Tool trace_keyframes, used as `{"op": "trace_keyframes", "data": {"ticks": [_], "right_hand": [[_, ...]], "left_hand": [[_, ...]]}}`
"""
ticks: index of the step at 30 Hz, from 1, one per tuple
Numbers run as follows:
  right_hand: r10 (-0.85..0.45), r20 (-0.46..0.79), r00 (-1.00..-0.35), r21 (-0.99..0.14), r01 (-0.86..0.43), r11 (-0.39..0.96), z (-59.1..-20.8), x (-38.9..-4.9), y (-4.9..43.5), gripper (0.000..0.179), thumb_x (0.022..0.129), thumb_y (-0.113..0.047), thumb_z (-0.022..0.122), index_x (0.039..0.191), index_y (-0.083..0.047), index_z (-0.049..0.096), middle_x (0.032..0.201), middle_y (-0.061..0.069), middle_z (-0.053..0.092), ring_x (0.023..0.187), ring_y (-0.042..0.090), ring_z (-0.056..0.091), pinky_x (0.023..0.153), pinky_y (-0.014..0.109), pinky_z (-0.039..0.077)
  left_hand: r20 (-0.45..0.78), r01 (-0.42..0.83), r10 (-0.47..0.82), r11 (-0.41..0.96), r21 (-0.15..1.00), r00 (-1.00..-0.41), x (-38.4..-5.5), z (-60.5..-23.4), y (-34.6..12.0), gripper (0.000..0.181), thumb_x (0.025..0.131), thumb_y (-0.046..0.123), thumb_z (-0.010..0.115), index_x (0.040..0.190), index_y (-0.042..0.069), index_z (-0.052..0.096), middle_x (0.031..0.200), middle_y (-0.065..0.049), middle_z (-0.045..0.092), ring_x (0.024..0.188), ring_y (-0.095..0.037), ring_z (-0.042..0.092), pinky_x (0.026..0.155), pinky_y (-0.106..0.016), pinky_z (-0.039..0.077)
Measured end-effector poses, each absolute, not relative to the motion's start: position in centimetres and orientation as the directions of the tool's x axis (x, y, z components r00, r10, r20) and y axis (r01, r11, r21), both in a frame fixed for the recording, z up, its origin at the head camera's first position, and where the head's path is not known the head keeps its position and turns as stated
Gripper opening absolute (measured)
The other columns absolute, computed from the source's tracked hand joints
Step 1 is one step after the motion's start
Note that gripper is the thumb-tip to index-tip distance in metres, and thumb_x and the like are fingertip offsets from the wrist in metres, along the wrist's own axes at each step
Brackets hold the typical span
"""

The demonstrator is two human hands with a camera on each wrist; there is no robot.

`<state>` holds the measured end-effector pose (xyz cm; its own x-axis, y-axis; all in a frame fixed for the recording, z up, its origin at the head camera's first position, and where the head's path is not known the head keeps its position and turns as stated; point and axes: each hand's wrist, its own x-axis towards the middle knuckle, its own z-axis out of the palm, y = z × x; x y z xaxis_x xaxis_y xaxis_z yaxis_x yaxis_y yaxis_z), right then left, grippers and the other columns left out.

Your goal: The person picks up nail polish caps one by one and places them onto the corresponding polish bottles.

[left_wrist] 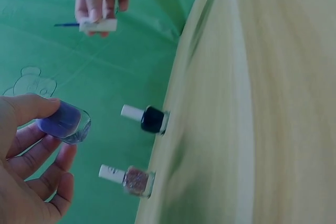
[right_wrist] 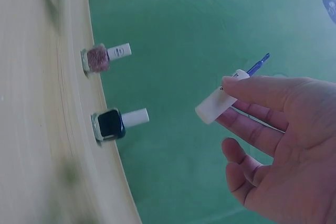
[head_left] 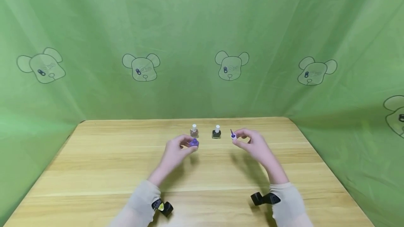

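Note:
My left hand (head_left: 176,150) pinches an uncapped purple nail polish bottle (head_left: 194,143) between thumb and fingers, above the table. In the left wrist view the clear glass base of this bottle shows, and the purple fills the part near the thumb. To the right, my right hand (head_left: 254,144) pinches the white nail polish cap (right_wrist: 218,100), its purple-coated brush (right_wrist: 258,64) pointing up in the head view. The bottle and the brush are well apart. Behind the hands stand two capped bottles: a glittery pinkish-brown nail polish (head_left: 194,132) and a dark nail polish (head_left: 216,133), both with white caps.
The wooden table (head_left: 202,178) reaches back to a green curtain (head_left: 189,94) printed with bear heads. This cloth also runs along both sides. Black camera mounts sit on straps at both wrists, over light sleeves (head_left: 139,199).

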<state>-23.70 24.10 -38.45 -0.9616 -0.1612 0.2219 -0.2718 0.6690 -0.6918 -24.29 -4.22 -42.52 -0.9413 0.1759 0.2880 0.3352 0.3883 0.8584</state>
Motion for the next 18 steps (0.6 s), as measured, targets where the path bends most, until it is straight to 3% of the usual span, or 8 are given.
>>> {"op": "trace_keyframes", "data": {"ticks": [11, 18], "right_hand": [[-0.213, 0.288, -0.934, -0.609, -0.350, 0.711, -38.4, -23.1, 22.0, 0.019, 0.084, -0.014, 0.074, 0.101, -0.009, 0.070, 0.101, 0.008, 0.072, 0.097, 0.028, 0.054, 0.076, 0.032, 0.042], [-0.216, 0.330, -0.919, -0.573, -0.376, 0.728, -37.9, -22.1, 20.9, 0.018, 0.082, -0.015, 0.075, 0.099, -0.011, 0.071, 0.103, 0.006, 0.072, 0.098, 0.024, 0.052, 0.082, 0.034, 0.039]], "left_hand": [[0.295, 0.381, 0.264, 0.388, 0.839, -0.918, -23.6, -43.1, -2.9, 0.029, 0.082, 0.018, 0.076, 0.107, 0.008, 0.068, 0.099, -0.005, 0.073, 0.087, -0.014, 0.066, 0.083, -0.037, 0.055], [0.272, 0.368, 0.284, 0.379, 0.849, -0.920, -23.2, -43.4, -2.3, 0.027, 0.082, 0.016, 0.076, 0.107, 0.009, 0.068, 0.099, -0.005, 0.073, 0.088, -0.014, 0.067, 0.087, -0.041, 0.056]]}}
